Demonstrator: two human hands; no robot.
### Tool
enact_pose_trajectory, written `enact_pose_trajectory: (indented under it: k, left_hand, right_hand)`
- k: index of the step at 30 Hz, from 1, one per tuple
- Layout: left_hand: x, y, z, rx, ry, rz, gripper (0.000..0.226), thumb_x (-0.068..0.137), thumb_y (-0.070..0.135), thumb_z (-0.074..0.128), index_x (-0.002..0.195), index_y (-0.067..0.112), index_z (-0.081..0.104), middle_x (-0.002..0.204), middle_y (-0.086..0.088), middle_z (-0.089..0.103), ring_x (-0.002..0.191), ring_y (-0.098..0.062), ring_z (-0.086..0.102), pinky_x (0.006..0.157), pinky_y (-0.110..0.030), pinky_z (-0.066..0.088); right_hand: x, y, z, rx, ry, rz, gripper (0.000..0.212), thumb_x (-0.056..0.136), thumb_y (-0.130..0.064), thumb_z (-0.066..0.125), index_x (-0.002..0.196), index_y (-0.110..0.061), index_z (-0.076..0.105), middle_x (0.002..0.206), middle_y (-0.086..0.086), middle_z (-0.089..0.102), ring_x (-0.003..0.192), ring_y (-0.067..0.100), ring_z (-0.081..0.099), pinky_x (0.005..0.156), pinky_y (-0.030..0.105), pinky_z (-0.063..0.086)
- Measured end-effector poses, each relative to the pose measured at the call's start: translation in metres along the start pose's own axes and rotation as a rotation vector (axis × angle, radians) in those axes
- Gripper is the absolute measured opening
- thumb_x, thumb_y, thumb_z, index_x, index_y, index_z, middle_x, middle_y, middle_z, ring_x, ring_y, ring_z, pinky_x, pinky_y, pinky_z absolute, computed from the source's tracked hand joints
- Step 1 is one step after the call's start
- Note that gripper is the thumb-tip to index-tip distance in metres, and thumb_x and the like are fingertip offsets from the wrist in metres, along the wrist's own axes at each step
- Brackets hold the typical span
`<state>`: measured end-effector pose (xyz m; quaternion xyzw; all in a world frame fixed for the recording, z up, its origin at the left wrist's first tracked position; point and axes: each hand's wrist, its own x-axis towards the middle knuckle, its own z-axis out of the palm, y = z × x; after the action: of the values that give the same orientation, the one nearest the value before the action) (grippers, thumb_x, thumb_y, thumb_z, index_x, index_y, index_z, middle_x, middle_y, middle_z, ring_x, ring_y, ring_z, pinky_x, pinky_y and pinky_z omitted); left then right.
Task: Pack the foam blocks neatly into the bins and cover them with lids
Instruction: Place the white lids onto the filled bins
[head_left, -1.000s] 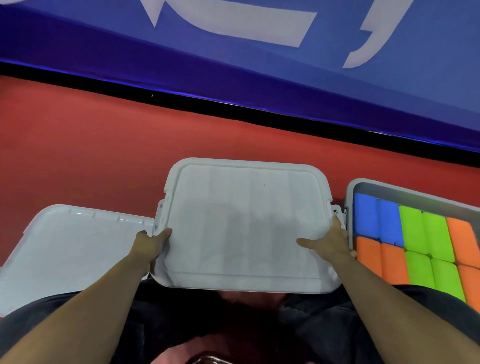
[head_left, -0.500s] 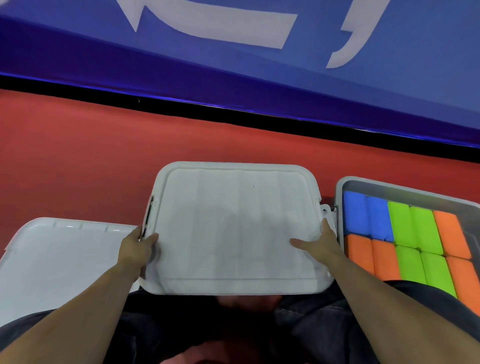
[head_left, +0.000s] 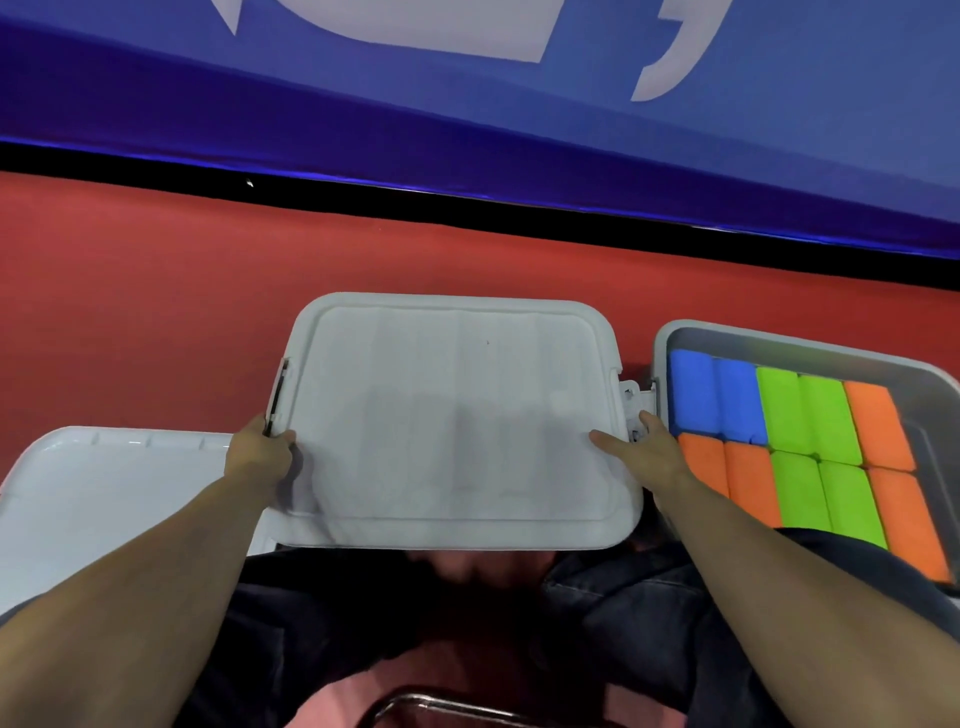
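Both hands clamp a white rounded-rectangle plastic lid (head_left: 452, 421) onto the middle bin, directly in front of the person. Left hand (head_left: 258, 453) curls round the lid's left edge by the side latch; right hand (head_left: 644, 453) presses the right edge, fingers mostly straight, thumb flat on top, fingertips at the white latch tab (head_left: 631, 397). To do it well, I'd say: seat the lip evenly all round, push down on both short sides together, then snap the latches. The lid looks stiff, smooth, slightly translucent, with a raised border. Just right, an open grey plastic bin (head_left: 779, 345) holds soft matte blue, green and orange foam blocks (head_left: 810, 447) in tight rows, not yet covered. A second glossy white lid (head_left: 114, 488) lies left.
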<state>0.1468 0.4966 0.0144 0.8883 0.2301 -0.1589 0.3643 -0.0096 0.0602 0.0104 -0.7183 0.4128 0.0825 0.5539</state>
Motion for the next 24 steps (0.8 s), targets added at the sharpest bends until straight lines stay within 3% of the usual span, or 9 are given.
enact_pose_trajectory:
  k: [3,11,18,22,24]
  left_hand:
    - [-0.0025,-0.0014,-0.0023,0.029,-0.013,0.018,0.022,0.1,0.011,0.057,0.118,-0.001,0.061,0.114,-0.022,0.065,0.098,-0.036,0.055,0.085,-0.038,0.04]
    - [-0.004,0.0025,-0.0009,0.043,0.001,0.029,0.035,0.1,0.009,0.058,0.134,0.001,0.058,0.128,-0.021,0.064,0.12,-0.043,0.055,0.101,-0.043,0.042]
    - [-0.002,0.0001,-0.0009,0.057,-0.006,0.03,0.03,0.1,0.01,0.057,0.128,0.002,0.061,0.123,-0.022,0.066,0.115,-0.043,0.057,0.097,-0.045,0.043]
    - [-0.0034,0.0016,0.0009,0.063,0.007,0.026,0.033,0.1,0.009,0.056,0.132,0.0,0.057,0.128,-0.024,0.063,0.12,-0.044,0.054,0.1,-0.045,0.042]
    - [-0.0045,0.002,0.0015,0.074,0.009,0.025,0.037,0.101,0.011,0.055,0.137,0.0,0.054,0.134,-0.024,0.059,0.125,-0.045,0.051,0.104,-0.046,0.041]
  right_hand:
    - [-0.0008,-0.0033,0.0034,0.041,0.02,0.009,0.108,0.079,-0.039,0.086,0.161,-0.016,0.021,0.163,0.006,0.028,0.143,0.024,0.039,0.114,0.036,0.037]
    - [0.0015,-0.002,0.0056,0.02,0.057,0.001,0.108,0.077,-0.033,0.088,0.16,-0.014,0.021,0.16,0.009,0.034,0.139,0.026,0.044,0.11,0.034,0.041]
    - [-0.0013,-0.0019,0.0029,0.021,0.121,-0.022,0.104,0.079,-0.032,0.087,0.159,-0.012,0.024,0.161,0.011,0.034,0.144,0.026,0.039,0.117,0.04,0.036]
    - [-0.0022,-0.0025,0.0058,-0.048,0.209,-0.1,0.092,0.079,-0.031,0.086,0.153,-0.01,0.036,0.141,0.009,0.052,0.123,0.023,0.053,0.104,0.036,0.045]
    - [-0.0016,-0.0033,0.0091,-0.151,0.209,-0.121,0.088,0.079,-0.035,0.086,0.15,-0.007,0.043,0.136,0.012,0.051,0.123,0.026,0.052,0.104,0.039,0.046]
